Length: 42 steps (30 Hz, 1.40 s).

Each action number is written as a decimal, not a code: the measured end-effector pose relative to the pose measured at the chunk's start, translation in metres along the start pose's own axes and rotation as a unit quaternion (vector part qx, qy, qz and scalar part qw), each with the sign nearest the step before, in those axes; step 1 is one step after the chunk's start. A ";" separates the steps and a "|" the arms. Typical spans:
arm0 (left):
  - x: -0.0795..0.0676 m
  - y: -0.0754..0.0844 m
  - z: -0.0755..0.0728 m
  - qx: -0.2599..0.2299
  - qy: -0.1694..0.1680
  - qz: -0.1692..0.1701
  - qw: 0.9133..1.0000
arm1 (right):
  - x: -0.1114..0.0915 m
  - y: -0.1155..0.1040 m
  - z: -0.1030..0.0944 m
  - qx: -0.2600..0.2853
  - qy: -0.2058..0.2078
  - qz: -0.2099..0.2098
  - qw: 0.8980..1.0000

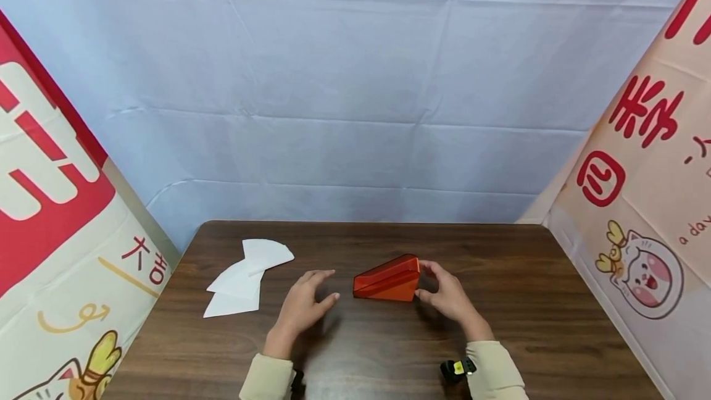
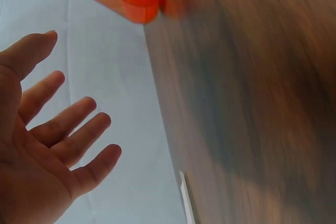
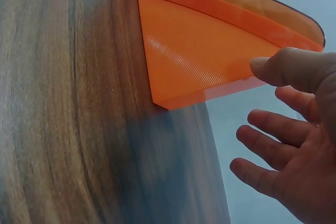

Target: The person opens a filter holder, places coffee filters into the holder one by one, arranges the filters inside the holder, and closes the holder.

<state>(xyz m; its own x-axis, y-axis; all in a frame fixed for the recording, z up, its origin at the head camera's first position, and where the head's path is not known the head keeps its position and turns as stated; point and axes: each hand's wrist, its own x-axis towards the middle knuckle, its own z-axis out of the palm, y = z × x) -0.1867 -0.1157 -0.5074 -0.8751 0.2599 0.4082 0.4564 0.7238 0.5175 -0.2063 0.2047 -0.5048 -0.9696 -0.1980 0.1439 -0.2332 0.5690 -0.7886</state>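
Observation:
An orange, see-through plastic holder [image 1: 387, 279], wedge-shaped, stands on the table in the head view, its tall end to the right. My right hand [image 1: 447, 294] is at that tall end, thumb and forefinger apart. In the right wrist view the thumb [image 3: 286, 69] overlaps the holder's edge; whether it touches cannot be told. The other fingers are loosely spread. To the left of the holder, my left hand [image 1: 302, 306] hovers with its fingers spread and nothing in them. Several white fan-shaped papers [image 1: 241, 279], like coffee filters, lie overlapping farther left.
The dark wooden table [image 1: 544, 320] ends at a pale blue cloth backdrop [image 1: 355, 91]. Printed cloths hang on the left [image 1: 50, 171] and right [image 1: 639, 202] sides.

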 end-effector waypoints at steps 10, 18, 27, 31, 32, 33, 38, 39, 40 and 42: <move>0.021 0.022 0.022 -0.031 -0.008 0.050 0.998 | 0.003 0.010 0.002 -0.003 -0.003 -0.009 1.000; 0.031 0.039 0.036 -0.053 -0.024 0.052 0.997 | 0.006 0.015 0.012 0.028 -0.005 -0.030 0.999; 0.046 0.056 0.050 -0.083 -0.021 0.068 0.994 | 0.009 0.011 0.014 0.045 -0.005 -0.012 0.999; 0.052 0.062 0.055 -0.097 -0.034 0.056 0.993 | 0.012 0.012 0.015 0.052 -0.003 -0.013 0.999; 0.053 0.063 0.057 -0.100 -0.038 0.053 0.993 | 0.013 0.012 0.015 0.055 -0.002 -0.012 0.998; 0.054 0.064 0.058 -0.104 -0.041 0.052 0.992 | 0.014 0.012 0.015 0.055 -0.004 -0.013 0.998; 0.058 0.069 0.067 -0.115 -0.042 0.060 0.991 | 0.016 0.014 0.013 0.061 -0.010 -0.020 0.998; 0.058 0.070 0.069 -0.113 -0.039 0.061 0.991 | 0.016 0.014 0.013 0.058 -0.010 -0.022 0.998; 0.059 0.070 0.071 -0.110 -0.035 0.061 0.991 | 0.016 0.014 0.013 0.057 -0.010 -0.023 0.998; 0.060 0.071 0.074 -0.099 -0.027 0.060 0.993 | 0.016 0.014 0.013 0.052 -0.011 -0.024 0.998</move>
<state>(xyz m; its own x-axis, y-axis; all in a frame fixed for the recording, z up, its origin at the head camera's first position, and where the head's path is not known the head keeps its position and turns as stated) -0.2188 -0.0019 -0.5019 -0.8179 0.3732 0.4379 0.5753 0.5475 0.6077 -0.2244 0.1991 -0.5218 -0.9556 -0.2410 0.1698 -0.2683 0.4723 -0.8396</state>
